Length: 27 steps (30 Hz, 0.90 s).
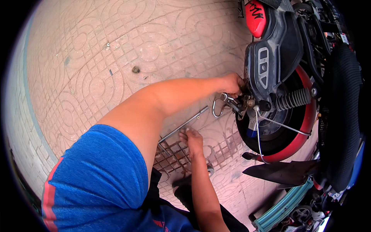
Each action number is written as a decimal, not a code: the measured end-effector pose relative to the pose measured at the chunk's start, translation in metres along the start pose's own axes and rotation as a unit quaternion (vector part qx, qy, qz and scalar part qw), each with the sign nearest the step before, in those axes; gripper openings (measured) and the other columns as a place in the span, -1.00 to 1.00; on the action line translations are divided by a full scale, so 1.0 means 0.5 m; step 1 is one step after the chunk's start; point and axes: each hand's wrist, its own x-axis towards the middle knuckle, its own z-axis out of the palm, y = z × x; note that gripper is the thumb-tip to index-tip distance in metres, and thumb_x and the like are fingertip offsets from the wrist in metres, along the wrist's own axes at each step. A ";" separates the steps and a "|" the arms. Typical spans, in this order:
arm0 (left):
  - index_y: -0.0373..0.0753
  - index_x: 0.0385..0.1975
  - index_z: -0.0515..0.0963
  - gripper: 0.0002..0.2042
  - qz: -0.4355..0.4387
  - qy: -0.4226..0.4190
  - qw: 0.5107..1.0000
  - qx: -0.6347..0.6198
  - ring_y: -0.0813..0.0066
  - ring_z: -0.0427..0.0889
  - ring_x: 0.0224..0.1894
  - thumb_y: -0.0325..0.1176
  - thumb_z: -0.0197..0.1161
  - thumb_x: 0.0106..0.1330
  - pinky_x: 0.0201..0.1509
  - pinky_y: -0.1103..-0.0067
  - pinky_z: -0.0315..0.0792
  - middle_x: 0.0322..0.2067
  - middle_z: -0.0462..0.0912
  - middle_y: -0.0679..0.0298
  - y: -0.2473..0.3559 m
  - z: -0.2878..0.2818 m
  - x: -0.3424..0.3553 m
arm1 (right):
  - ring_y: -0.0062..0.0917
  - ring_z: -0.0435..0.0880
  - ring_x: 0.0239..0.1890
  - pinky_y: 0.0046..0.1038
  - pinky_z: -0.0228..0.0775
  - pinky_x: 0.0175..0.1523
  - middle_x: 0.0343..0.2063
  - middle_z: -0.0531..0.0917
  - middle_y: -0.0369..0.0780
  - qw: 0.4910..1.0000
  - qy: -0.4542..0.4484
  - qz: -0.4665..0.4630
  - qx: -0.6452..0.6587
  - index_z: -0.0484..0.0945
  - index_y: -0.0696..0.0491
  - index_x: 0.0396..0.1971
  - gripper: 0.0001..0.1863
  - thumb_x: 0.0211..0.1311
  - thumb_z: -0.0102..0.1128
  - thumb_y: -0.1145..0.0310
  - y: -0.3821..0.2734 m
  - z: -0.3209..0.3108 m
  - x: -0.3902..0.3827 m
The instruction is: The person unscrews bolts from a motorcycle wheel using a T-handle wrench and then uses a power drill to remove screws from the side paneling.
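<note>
Left of the red-rimmed wheel (288,152), the left hand (233,84) is reaching against the black casing (253,63), its fingers partly hidden, so I cannot tell its grip; a chrome bracket (230,100) is sitting just below. Farther left of the wheel, the right hand (192,140) is hanging loosely curled, released, beside a metal rod (182,126). Casing is bounding the wheel above, a dark flap (280,172) below; paving (96,62) is spreading widely leftward.

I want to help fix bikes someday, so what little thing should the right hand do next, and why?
Maybe the right hand should reach for the metal rod. It looks empty, and the rod lies on the ground close by. The left hand is up at the scooter, so it seems less free.
</note>
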 end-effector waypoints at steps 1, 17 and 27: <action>-0.39 -0.30 0.73 -0.89 0.000 -0.009 1.000 -0.028 0.44 0.69 -0.57 -0.53 0.44 0.21 -0.52 0.49 0.58 -0.52 0.72 0.20 -0.010 -0.004 0.001 | -0.42 0.78 -0.12 -0.46 0.68 -0.06 -0.07 0.74 -0.08 1.000 -0.002 0.003 -0.004 0.48 0.29 0.23 -0.58 0.54 0.11 0.34 0.003 -0.001 0.001; -0.23 -0.40 0.73 -0.82 0.261 0.039 0.815 0.515 -0.03 0.74 -0.23 -0.33 0.31 0.04 -0.14 0.19 0.61 -0.34 0.74 -0.01 0.047 -0.015 -0.045 | -0.41 0.78 -0.08 -0.46 0.68 -0.04 -0.06 0.74 -0.11 1.000 -0.004 0.019 0.002 0.53 0.25 0.14 -0.65 0.55 0.11 0.32 0.021 -0.007 -0.007; -0.25 -0.46 0.69 -0.88 0.300 0.172 0.844 0.409 -0.06 0.72 -0.26 -0.36 0.29 0.08 -0.18 0.13 0.59 -0.42 0.73 0.04 -0.012 -0.019 -0.059 | -0.42 0.78 -0.09 -0.45 0.68 -0.07 -0.06 0.74 -0.13 1.000 -0.001 0.023 -0.011 0.53 0.23 0.17 -0.64 0.55 0.11 0.31 0.019 0.006 -0.011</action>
